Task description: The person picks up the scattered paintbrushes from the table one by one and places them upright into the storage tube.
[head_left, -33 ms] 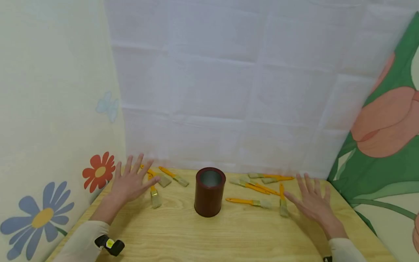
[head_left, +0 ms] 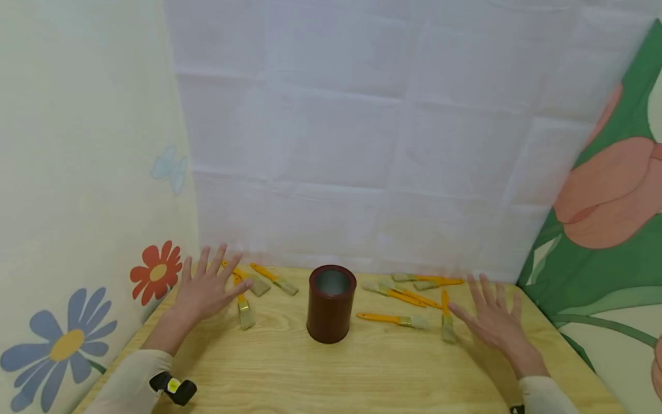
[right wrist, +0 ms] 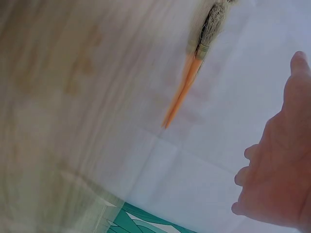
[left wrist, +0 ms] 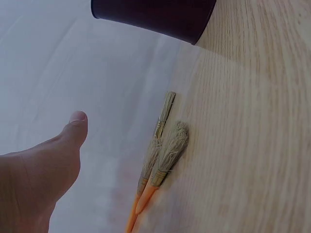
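Observation:
A dark red-brown cylindrical holder (head_left: 329, 316) stands upright mid-table, its grey inside visible from above. My left hand (head_left: 204, 290), fingers spread, hovers over the left side, holding nothing. Near it lie three paintbrushes with orange handles, one of them a paintbrush (head_left: 275, 280) angled toward the holder; the hand partly covers the others. On the right my right hand (head_left: 496, 319) is likewise spread and holds nothing. Its thumb is close to an upright-lying paintbrush (head_left: 447, 319). Several more brushes lie between holder and hand, including a sideways paintbrush (head_left: 391, 319) nearest the holder.
The light wood table (head_left: 310, 379) meets a creased white cloth (head_left: 331, 144) at its back edge. A flower-patterned panel (head_left: 67, 230) borders the left, and a green-and-pink panel (head_left: 610, 230) the right. A black device (head_left: 173, 388) is strapped to the left wrist.

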Demonstrator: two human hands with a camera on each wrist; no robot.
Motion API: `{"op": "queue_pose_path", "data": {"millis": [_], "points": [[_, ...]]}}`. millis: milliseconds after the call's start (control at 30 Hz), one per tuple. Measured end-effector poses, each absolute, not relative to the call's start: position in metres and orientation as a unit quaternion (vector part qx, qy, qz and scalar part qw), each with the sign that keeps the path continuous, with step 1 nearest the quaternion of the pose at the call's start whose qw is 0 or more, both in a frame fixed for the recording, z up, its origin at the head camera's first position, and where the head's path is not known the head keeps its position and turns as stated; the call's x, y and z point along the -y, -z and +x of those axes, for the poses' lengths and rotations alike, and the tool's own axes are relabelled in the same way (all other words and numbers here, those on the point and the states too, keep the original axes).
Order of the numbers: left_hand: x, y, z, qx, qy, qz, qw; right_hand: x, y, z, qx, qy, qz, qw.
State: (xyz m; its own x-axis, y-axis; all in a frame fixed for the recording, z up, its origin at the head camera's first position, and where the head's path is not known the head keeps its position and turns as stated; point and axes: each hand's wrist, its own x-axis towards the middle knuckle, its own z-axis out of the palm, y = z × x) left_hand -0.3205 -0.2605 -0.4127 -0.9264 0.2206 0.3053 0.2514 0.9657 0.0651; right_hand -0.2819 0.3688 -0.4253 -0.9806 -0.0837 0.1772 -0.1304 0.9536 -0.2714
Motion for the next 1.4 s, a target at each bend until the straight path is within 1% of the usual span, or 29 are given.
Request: {"op": "queue_pose_path", "data": {"millis": [167,333,467,567,667,800,900,1167,1300,1400], "points": [[0.263,0.419,-0.323,0.979,0.050,-0.123,0.152,-0.367,0.428,-0.281,0.984,-0.139,0.057,0.091],[0.264,0.425,-0.326,0.976,0.057,-0.135,0.158,-0.356,0.427,-0.279,0.982,-0.131,0.065,0.119],[0.264,0.429,-0.328,0.977,0.082,-0.137,0.143,-0.333,0.421,-0.279,0.975,-0.148,0.082,0.141],[0.265,0.435,-0.330,0.976,0.119,-0.134,0.125,-0.307,0.418,-0.283,0.965,-0.187,0.109,0.145],[0.266,0.440,-0.332,0.972,0.155,-0.136,0.115,-0.279,0.415,-0.285,0.952,-0.244,0.133,0.128],[0.264,0.446,-0.335,0.963,0.170,-0.171,0.119,-0.245,0.414,-0.284,0.930,-0.318,0.155,0.104],[0.263,0.450,-0.336,0.957,0.160,-0.202,0.132,-0.221,0.411,-0.286,0.907,-0.368,0.178,0.096],[0.262,0.458,-0.342,0.938,0.092,-0.289,0.167,-0.162,0.417,-0.296,0.861,-0.457,0.221,0.040],[0.261,0.457,-0.343,0.928,0.090,-0.319,0.171,-0.140,0.420,-0.298,0.845,-0.486,0.219,0.036],[0.260,0.454,-0.341,0.926,0.106,-0.323,0.162,-0.130,0.421,-0.297,0.842,-0.496,0.206,0.047]]}}
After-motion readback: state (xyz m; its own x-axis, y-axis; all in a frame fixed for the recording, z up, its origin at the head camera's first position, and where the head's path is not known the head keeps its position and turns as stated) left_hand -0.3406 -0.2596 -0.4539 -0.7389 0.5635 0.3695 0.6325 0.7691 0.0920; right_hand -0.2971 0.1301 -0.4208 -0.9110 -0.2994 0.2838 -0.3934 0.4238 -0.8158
